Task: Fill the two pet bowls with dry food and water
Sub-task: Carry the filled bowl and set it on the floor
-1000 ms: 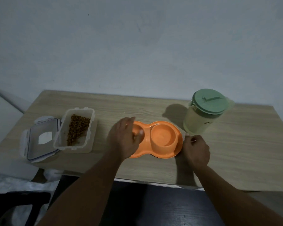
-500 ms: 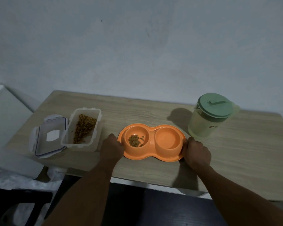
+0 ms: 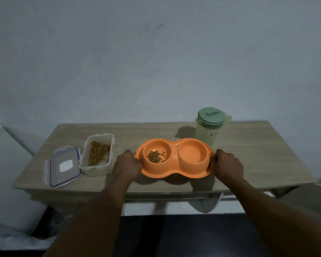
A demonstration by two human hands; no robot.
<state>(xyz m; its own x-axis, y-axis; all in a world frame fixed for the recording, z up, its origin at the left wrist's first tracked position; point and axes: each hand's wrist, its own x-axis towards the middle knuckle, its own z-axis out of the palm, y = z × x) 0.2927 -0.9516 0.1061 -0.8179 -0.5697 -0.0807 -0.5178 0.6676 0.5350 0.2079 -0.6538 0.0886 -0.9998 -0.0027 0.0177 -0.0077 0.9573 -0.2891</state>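
At the far left of the wooden table (image 3: pixel 248 154) a clear lid (image 3: pixel 63 166) with a white label lies flat, touching the near left corner of an open clear container (image 3: pixel 98 154) that holds brown dry food (image 3: pixel 97 152) heaped toward its left side. Just right of the container, the left hand (image 3: pixel 127 165) has its fingers curled around the left end of the orange double pet bowl (image 3: pixel 174 164), gripping its rim. The left bowl holds a small pile of kibble (image 3: pixel 155 156); the right bowl looks bare, and no water can be made out in it. The right hand (image 3: pixel 226 164) clasps the bowl's right end the same way, fingers wrapped on the rim. A shadow lies on the table beneath the bowl's near edge. Behind the right bowl, toward the far edge, stands a pale translucent pitcher (image 3: pixel 208 134) with a green lid (image 3: pixel 210 115), upright and closed.
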